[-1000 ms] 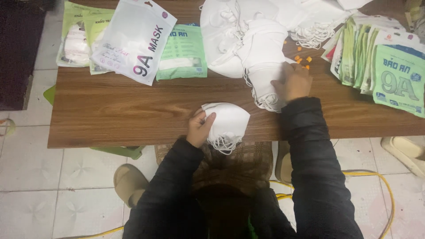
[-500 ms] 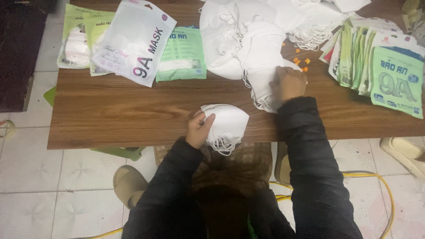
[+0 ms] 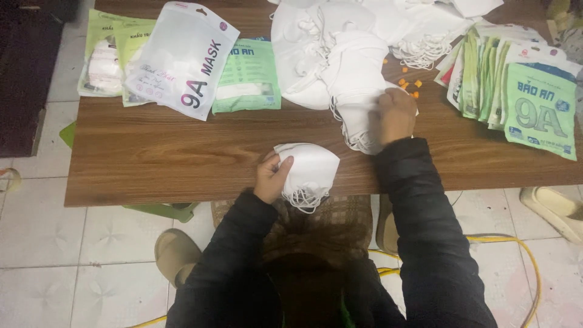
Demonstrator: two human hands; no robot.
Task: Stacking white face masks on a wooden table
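Wooden table (image 3: 170,152): left fingers (image 3: 283,165) grip folded masks (image 3: 313,170).

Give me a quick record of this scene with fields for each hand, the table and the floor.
left hand: left hand grips a small stack of white masks at the near edge of the wooden table
right hand: right hand rests on the big pile of white masks
table left: white pouch, green packets
table right: fanned green packets, small orange bits
floor: yellow cable, tiles
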